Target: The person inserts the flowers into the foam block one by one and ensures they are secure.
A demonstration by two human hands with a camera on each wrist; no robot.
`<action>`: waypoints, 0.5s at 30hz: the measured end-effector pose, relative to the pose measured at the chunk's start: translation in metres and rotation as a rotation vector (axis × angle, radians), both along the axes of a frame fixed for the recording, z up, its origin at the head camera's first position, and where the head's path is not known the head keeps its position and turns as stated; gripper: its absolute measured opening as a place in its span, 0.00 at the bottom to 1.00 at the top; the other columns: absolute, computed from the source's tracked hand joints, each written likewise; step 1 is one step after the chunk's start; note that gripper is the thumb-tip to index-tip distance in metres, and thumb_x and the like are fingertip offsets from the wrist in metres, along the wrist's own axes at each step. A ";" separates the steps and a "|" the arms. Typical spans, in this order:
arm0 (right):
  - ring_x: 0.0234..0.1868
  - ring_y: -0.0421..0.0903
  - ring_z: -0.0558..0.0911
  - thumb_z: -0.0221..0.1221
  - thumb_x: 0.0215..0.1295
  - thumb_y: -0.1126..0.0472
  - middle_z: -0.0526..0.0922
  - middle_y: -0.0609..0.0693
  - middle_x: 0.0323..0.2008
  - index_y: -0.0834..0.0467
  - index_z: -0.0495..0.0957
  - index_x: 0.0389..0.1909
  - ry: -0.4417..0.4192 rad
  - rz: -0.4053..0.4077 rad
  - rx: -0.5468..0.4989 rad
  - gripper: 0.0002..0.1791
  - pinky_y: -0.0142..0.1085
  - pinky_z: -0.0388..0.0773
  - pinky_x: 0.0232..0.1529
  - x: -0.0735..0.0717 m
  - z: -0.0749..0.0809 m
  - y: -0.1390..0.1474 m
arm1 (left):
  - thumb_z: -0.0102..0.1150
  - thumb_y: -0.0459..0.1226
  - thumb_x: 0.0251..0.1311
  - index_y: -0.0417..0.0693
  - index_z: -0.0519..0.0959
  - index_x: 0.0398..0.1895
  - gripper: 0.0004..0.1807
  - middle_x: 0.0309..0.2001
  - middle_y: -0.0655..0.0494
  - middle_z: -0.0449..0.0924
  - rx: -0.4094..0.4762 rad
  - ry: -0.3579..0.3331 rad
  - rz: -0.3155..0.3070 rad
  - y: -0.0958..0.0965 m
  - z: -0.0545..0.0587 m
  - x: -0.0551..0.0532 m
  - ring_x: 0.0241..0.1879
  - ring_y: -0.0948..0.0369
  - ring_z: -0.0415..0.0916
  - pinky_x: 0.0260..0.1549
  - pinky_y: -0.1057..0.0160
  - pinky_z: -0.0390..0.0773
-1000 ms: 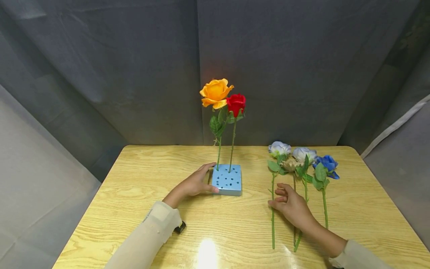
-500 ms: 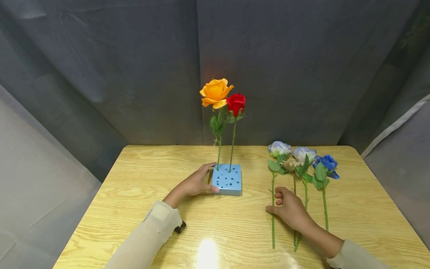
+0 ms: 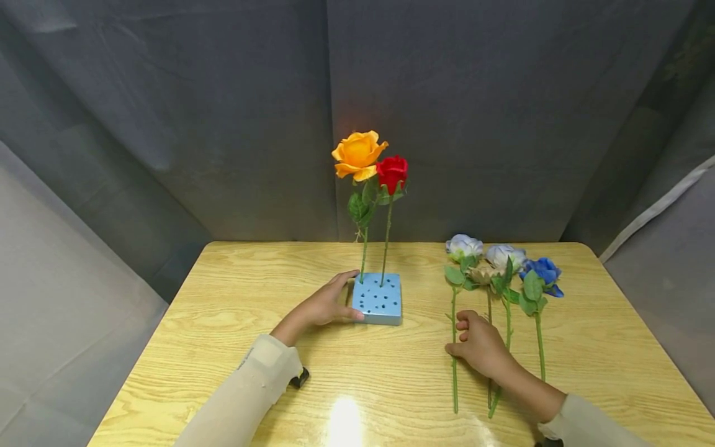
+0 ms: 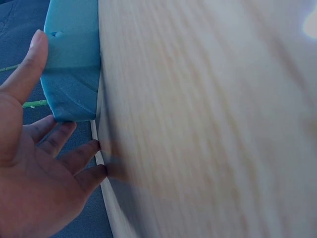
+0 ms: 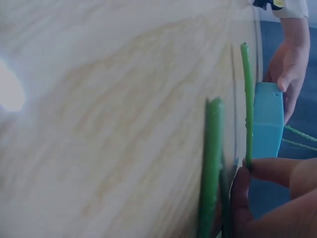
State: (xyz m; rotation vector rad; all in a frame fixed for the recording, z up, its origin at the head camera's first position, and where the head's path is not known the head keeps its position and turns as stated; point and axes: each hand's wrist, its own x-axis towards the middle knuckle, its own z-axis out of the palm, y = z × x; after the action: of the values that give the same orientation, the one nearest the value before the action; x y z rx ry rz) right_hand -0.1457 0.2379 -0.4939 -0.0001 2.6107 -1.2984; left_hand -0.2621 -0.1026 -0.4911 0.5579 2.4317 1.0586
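A yellow, wood-grained tabletop (image 3: 251, 279) is being shown with rounded far corners, and a bright glare (image 3: 344, 422) is being reflected from its near part. Around its middle, a blue block (image 3: 377, 304) is being borne flat. On the right, four flower heads are being supported close together near the far edge: a first pale flower (image 3: 464, 246), a beige flower (image 3: 483, 275), a second pale flower (image 3: 507, 255) and a blue flower (image 3: 542, 273), their stems being pointed nearward.
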 end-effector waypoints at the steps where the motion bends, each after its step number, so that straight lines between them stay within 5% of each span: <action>1: 0.48 0.55 0.80 0.71 0.61 0.66 0.76 0.70 0.57 0.78 0.61 0.70 -0.015 -0.007 -0.013 0.42 0.42 0.80 0.40 0.000 0.001 0.001 | 0.78 0.52 0.53 0.58 0.49 0.84 0.61 0.82 0.47 0.50 -0.002 -0.001 0.001 0.000 0.000 0.000 0.79 0.46 0.51 0.74 0.40 0.59; 8: 0.61 0.67 0.77 0.67 0.67 0.65 0.72 0.74 0.63 0.78 0.59 0.72 -0.183 -0.041 -0.192 0.40 0.47 0.84 0.51 -0.010 0.006 0.010 | 0.78 0.52 0.53 0.59 0.49 0.84 0.61 0.82 0.47 0.49 -0.001 -0.011 0.004 0.000 0.000 0.000 0.80 0.46 0.50 0.73 0.40 0.59; 15: 0.54 0.55 0.84 0.62 0.72 0.67 0.79 0.70 0.59 0.80 0.54 0.72 -0.260 -0.023 -0.374 0.38 0.42 0.84 0.47 -0.012 0.007 0.017 | 0.78 0.52 0.53 0.58 0.49 0.84 0.61 0.82 0.47 0.50 0.003 0.000 -0.003 0.000 0.000 0.000 0.79 0.46 0.51 0.73 0.40 0.59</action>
State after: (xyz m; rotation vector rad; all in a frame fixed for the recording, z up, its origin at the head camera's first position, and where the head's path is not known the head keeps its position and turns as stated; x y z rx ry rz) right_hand -0.1579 0.2552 -0.4865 0.1282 2.1309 -1.6523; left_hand -0.2622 -0.1027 -0.4915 0.5627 2.4291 1.0607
